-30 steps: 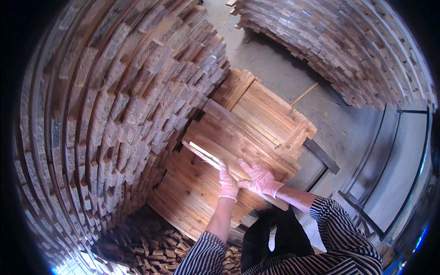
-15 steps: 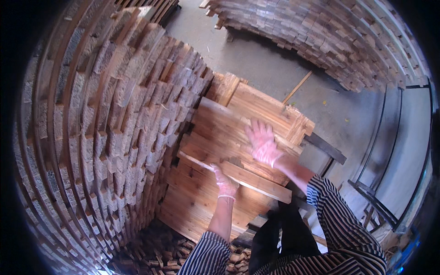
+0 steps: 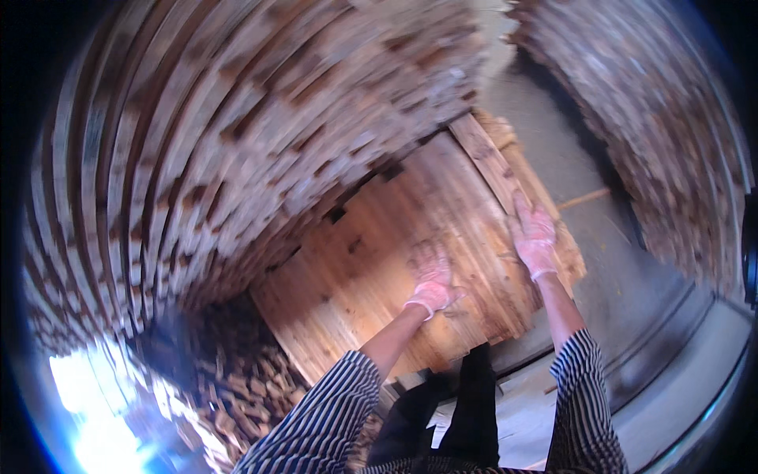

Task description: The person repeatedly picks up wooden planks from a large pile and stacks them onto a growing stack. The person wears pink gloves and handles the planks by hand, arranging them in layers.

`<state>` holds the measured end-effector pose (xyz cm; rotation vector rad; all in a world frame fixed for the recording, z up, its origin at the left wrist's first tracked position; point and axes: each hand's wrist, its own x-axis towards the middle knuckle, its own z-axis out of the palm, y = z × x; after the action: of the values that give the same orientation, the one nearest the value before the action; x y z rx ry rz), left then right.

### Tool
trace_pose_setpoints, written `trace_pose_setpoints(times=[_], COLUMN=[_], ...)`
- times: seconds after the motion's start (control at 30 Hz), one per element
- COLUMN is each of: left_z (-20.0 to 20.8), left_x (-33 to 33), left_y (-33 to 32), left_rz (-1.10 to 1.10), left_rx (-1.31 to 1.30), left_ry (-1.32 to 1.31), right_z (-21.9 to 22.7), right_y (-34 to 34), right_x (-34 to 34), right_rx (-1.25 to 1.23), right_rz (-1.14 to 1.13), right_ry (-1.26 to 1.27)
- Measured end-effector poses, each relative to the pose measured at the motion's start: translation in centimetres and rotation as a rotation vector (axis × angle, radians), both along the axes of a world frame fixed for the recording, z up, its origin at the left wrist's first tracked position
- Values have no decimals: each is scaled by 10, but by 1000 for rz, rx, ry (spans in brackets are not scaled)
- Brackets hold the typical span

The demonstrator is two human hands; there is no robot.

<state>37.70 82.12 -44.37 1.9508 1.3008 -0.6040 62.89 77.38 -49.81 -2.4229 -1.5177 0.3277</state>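
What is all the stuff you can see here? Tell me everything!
Low stack of flat boards: one, orange-brown, in the middle, under both hands.
Long plank: one, pale brown, lying along the far right edge of that stack.
Tall wall of stacked wood: one, brown, blurred, filling the left side.
Second wood pile: one, brown, blurred, upper right.
Small wood offcuts: a heap, too blurred to count, dark brown, lower left.
Thin stick: one, light brown, on the floor to the right.
Concrete floor: grey, right side.
Striped sleeves: two, dark and white, bottom.
Left hand: pink glove, flat on the boards.
Right hand: pink glove, fingers spread on the boards by the plank.
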Motion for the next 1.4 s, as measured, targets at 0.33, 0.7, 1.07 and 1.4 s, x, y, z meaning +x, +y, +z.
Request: trace_pose_setpoints(times=[0.33,0.7,1.07,1.4], left_z=[53,191,330,439], left_x=[-98,-375,-522,-537], left_y=[26,-312,-491,-526], left_rz=[276,1401,2192,1952], left_rx=[-43,77,878,929], left_ry=[-359,-570,-1056,-1312], right_z=[15,113,523,551], right_y=[3,-53,-233,-258], right_x=[-23,-362,-855,-1000], right_rx=[-307,-319,87,-581], right_rz=[95,529,1764,1821], right_ry=[-134,276,813,765])
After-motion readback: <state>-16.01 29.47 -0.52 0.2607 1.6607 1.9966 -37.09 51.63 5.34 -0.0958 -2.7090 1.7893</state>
